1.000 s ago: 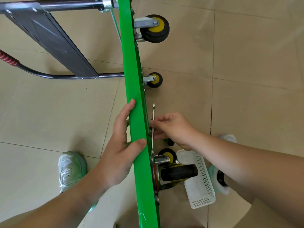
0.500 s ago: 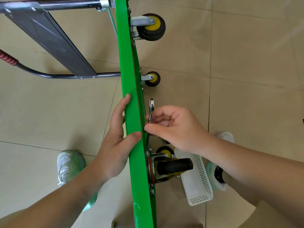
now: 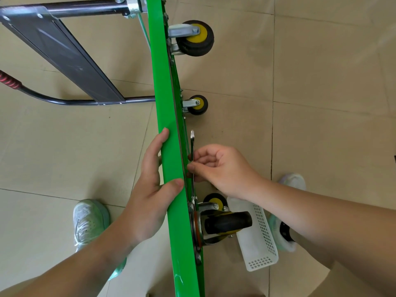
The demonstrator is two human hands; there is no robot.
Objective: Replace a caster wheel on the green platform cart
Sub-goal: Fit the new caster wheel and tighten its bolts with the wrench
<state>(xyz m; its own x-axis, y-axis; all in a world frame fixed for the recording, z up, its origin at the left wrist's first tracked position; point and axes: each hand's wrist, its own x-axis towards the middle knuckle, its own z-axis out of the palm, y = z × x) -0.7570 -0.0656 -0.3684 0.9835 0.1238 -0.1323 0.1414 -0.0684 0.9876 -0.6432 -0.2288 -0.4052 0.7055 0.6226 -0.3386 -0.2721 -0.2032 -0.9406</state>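
Note:
The green platform cart (image 3: 169, 116) stands on its side edge, running from top centre to the bottom. My left hand (image 3: 150, 189) grips that edge, fingers on the left face and thumb across the rim. My right hand (image 3: 218, 168) pinches a slim metal wrench (image 3: 192, 140) that stands upright against the cart's underside. The wrench's lower end reaches down to the mounting plate of the nearest black caster (image 3: 227, 224). Two yellow-hubbed casters sit farther up, a large one (image 3: 197, 38) and a smaller one (image 3: 196, 105).
A white perforated basket (image 3: 260, 239) lies on the tiled floor right of the near caster, with another yellow-hubbed wheel (image 3: 216, 201) behind it. The cart's folded dark handle frame (image 3: 62, 54) spreads to the upper left. My shoes (image 3: 87, 224) stand on either side of the cart.
My right hand shifted its hold on the wrench and lifted it slightly along the underside. The left hand kept its hold on the cart's edge.

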